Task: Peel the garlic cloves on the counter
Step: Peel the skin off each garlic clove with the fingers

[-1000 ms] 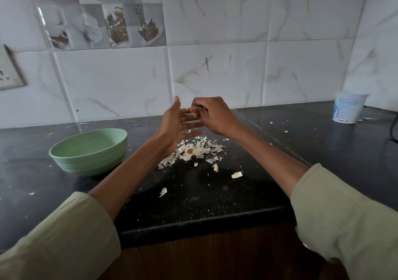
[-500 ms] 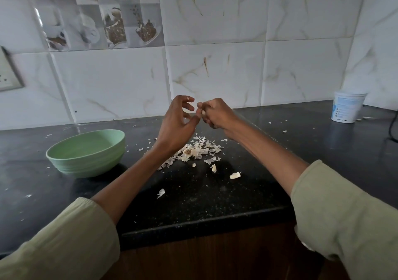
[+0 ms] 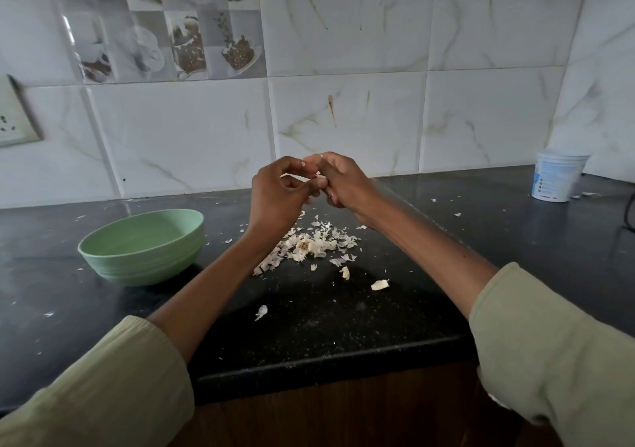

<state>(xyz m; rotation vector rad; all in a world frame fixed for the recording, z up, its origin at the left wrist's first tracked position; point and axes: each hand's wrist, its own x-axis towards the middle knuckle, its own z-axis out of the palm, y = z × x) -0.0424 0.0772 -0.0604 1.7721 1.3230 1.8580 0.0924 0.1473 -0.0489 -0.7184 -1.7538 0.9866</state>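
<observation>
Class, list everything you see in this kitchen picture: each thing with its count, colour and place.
bowl: one, pale green, on counter, left of the hands
garlic skins: one pile, whitish, below the hands
loose garlic pieces: a few, cream, nearer than the pile
tub: one, white and blue, far right
counter: one, black
wall socket: one, pale, left wall
garlic clove: small, mostly hidden, pinched between both hands
left hand
right hand

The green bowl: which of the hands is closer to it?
Left. The left hand is up right of the green bowl; the right hand is farther right.
</observation>
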